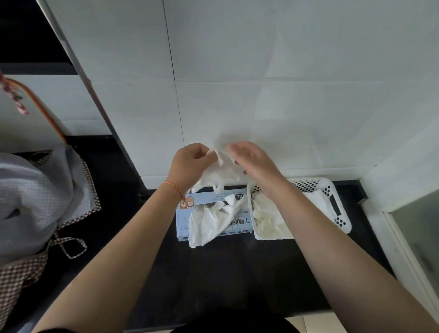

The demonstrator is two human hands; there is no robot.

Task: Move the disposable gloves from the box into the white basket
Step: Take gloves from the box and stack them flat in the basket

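Gloves held up between both hands above the box

Both hands are raised in front of the white tiled wall (pixel 283 56), above the far edge of the dark surface (pixel 208 272). The left hand (pixel 190 166) has its fingers curled, pinching the top of a thin white glove (pixel 220 174); a red string bracelet (pixel 174 188) circles that wrist. The right hand (pixel 252 161) meets the same glove from the other side, fingers bent onto its upper edge, though how firmly they grip is hard to tell because the glove blurs against the wall. The glove hangs down between the two hands, its lower end just above the box.

The pale blue glove box (pixel 214 214) lies flat on the surface near the wall, with a loose bunch of gloves (pixel 212 222) spilling from its opening toward the near edge. Just beside it, on the right, sits the white basket (pixel 340 209), perforated at the sides, with a heap of gloves (pixel 267 220) already inside, partly hidden by the right forearm.

At the left edge lies a bundle of grey and checked cloth (pixel 19 203).
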